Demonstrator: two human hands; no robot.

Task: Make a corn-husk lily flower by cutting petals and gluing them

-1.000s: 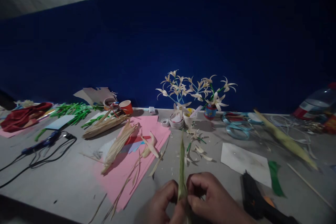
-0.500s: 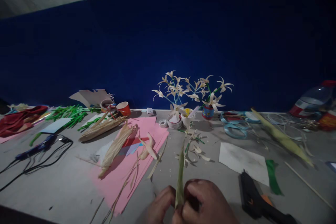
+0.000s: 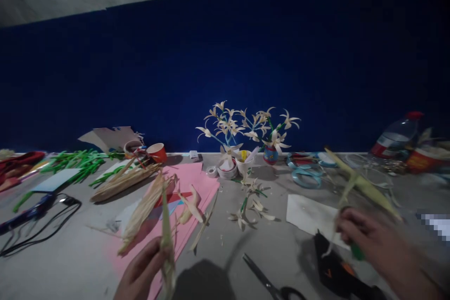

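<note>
A pale green corn husk (image 3: 166, 225) stands upright in my left hand (image 3: 146, 265), its fingers closed round the lower part above pink paper (image 3: 184, 173). My right hand (image 3: 372, 239), slightly blurred, pinches a thin torn strip of husk (image 3: 347, 193) over a white sheet (image 3: 305, 213). Below this hand lies a black glue gun (image 3: 332, 267). Between my hands, at the near edge, are black-handled scissors (image 3: 265, 281). Loose husk flowers (image 3: 242, 218) lie on the table in the middle.
Husk flowers (image 3: 228, 126) stand in small cups at the back, beside a red-and-blue pot (image 3: 270, 155). Dried husk bundles (image 3: 140, 220), an orange cup (image 3: 156, 152) and green pipe cleaners (image 3: 77, 164) are leftward. At right are blue ribbon (image 3: 305, 178), a large husk (image 3: 372, 190) and a plastic bottle (image 3: 395, 136).
My hands, together on the husk before, have moved apart. The left went left with the husk; the right went right with a thin strip. The scissors now show, and the view has shifted slightly.
</note>
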